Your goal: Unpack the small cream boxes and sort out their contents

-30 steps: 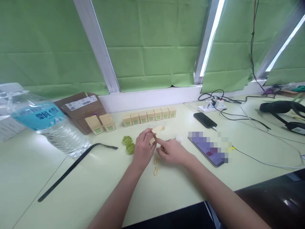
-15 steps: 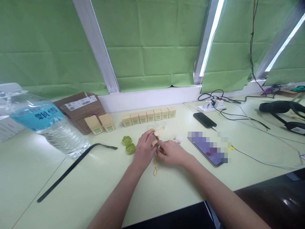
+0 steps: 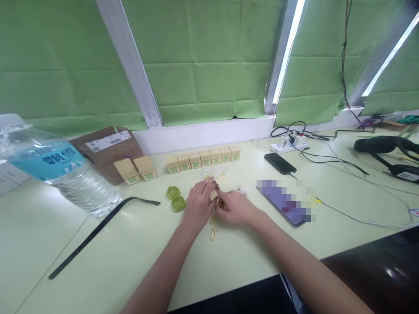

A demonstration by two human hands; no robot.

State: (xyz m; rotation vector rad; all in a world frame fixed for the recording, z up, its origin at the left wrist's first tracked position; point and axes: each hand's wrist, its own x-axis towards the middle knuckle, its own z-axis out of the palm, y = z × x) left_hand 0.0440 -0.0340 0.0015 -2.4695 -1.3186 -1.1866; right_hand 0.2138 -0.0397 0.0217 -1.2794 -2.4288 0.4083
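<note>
The small carton (image 3: 214,194) sits between the left hand (image 3: 198,201) and the right hand (image 3: 238,208); the left is nearer, covering its left side. Its long axis is too hidden to tell. Left fingers: bent, closed around the carton. Right fingers: index against the carton's right edge, the others curled; whether they grip anything cannot be told. Left of the carton: open green case (image 3: 178,204). On its near side: yellow loop (image 3: 213,235). Beyond it: row of boxes (image 3: 205,158) on the desk (image 3: 144,257).
</note>
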